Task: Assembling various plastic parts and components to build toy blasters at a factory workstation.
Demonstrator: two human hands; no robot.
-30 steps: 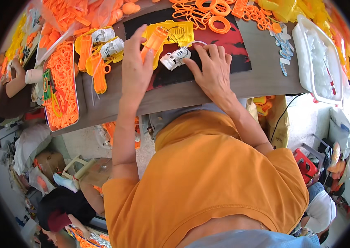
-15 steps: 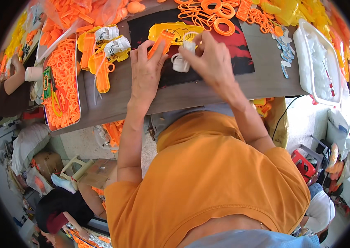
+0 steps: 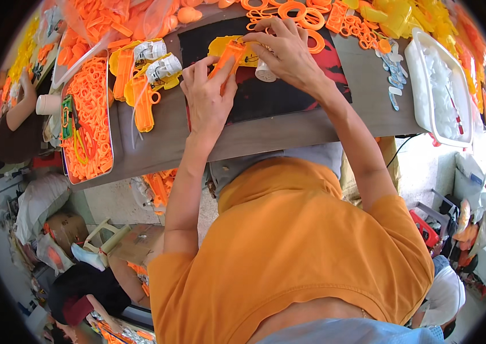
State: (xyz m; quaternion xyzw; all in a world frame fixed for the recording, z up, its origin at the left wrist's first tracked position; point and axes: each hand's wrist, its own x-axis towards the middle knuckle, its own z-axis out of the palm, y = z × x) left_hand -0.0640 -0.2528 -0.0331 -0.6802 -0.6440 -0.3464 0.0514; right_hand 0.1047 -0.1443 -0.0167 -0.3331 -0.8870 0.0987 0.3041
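My left hand (image 3: 207,94) is closed round an orange plastic handle piece (image 3: 228,62), which lies against a yellow plastic shell half (image 3: 220,45). Close by, my right hand (image 3: 289,54) bends over the shell, its fingertips pinched together at the far end of the orange piece. What they pinch is too small to make out. Beneath the right thumb shows a white cylindrical part (image 3: 265,72), partly covered by that hand. A black and red mat (image 3: 254,102) lies under the work. To the left rest yellow and orange assemblies (image 3: 142,103) with white cylinders (image 3: 163,68) attached.
A tray of small orange parts (image 3: 88,80) stands at the left, with pliers (image 3: 76,129) on it. Orange rings (image 3: 315,41) and flat clear pieces (image 3: 395,71) lie beyond and right. A white tub (image 3: 424,109) holds clear parts and a screwdriver (image 3: 459,120). Other people work nearby.
My right hand has moved up and its fingertips have gone left to the orange piece's far end. The white part has turned and now sits under the thumb. My left hand keeps its grip.
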